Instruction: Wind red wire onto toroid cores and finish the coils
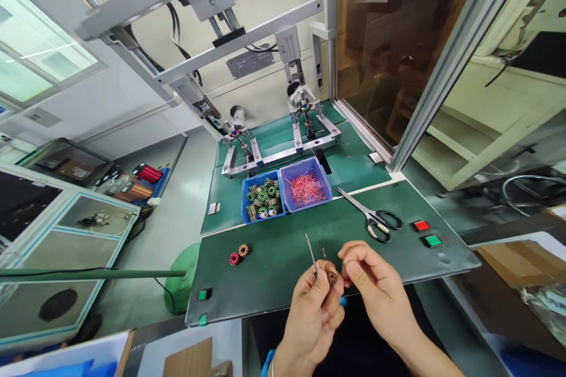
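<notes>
My left hand [315, 306] is closed near the front edge of the green table [283, 259]. It pinches a small round wound coil [332, 277] and also holds a thin metal pick [311, 252] that points up and away. My right hand [374, 285] is closed too, its fingertips pinched right beside the coil, touching it or a fine wire on it. Two more small coils [239, 254], one red and one orange, lie on the table to the left.
Scissors [371, 217] lie behind my right hand. Two blue bins stand further back: one with several coil cores [263, 195], one with red wire scraps [306, 187]. Red [421, 225] and green [433, 241] buttons sit at the right. A winding machine [283, 129] fills the back.
</notes>
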Action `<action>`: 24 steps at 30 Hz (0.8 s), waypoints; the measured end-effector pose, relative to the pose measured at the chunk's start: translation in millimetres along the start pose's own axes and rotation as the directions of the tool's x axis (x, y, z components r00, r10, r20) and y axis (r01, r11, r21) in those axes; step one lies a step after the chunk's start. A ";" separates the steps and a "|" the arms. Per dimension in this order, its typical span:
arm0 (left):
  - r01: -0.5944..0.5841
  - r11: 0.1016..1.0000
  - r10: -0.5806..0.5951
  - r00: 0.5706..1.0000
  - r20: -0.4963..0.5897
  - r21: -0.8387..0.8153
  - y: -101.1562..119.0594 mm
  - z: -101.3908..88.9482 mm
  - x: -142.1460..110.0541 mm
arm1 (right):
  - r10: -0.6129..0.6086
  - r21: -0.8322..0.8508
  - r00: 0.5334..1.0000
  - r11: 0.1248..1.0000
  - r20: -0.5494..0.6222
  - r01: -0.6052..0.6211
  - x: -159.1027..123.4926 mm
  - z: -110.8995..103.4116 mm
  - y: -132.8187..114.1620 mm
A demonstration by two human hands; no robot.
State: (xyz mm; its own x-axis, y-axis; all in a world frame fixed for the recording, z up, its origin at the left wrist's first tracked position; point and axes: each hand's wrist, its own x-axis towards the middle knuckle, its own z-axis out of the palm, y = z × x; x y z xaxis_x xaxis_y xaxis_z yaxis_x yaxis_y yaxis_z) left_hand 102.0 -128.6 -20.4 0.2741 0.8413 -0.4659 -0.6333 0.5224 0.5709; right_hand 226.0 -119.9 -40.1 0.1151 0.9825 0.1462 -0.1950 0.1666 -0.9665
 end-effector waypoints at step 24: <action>-0.180 0.981 0.191 0.959 -0.208 0.070 -7.3 1.9 5.0 | -0.187 -0.307 0.979 0.930 0.082 0.203 -12.3 3.6 -12.1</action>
State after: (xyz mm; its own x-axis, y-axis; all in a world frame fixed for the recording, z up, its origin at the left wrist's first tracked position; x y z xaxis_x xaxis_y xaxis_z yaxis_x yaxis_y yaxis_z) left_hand 109.4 -127.9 -25.5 -0.0089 0.8779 -0.4787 -0.6200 0.3708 0.6915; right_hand 223.5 -133.7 -29.5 0.0688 0.9375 0.3410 0.1415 0.3292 -0.9336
